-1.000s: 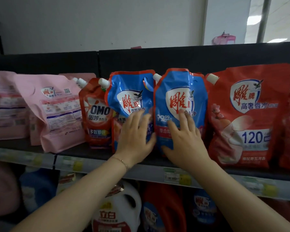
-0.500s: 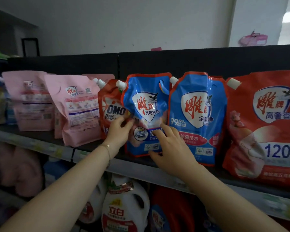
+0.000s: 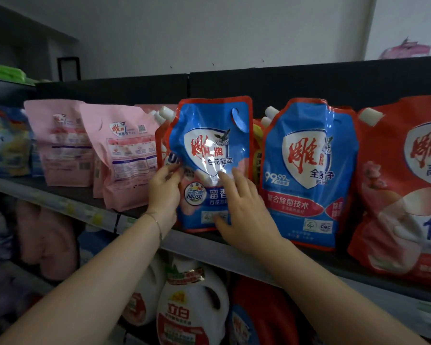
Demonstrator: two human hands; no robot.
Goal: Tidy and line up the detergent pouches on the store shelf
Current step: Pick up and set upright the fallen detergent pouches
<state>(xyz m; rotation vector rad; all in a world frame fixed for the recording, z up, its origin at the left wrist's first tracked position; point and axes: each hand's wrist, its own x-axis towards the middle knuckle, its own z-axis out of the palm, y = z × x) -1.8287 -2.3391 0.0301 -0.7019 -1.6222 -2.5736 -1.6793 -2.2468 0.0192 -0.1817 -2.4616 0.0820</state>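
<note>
Mid-frame, your left hand (image 3: 164, 189) pinched the pouch (image 3: 209, 145) by its left edge, right hand (image 3: 245, 210) flat on its front; soft, slick, probably sloshy, so grip the side seams.

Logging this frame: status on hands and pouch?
Left hand grips blue pouch at left edge. Right hand flat on its front. Red pouch close behind, second blue pouch crowding right.
</note>
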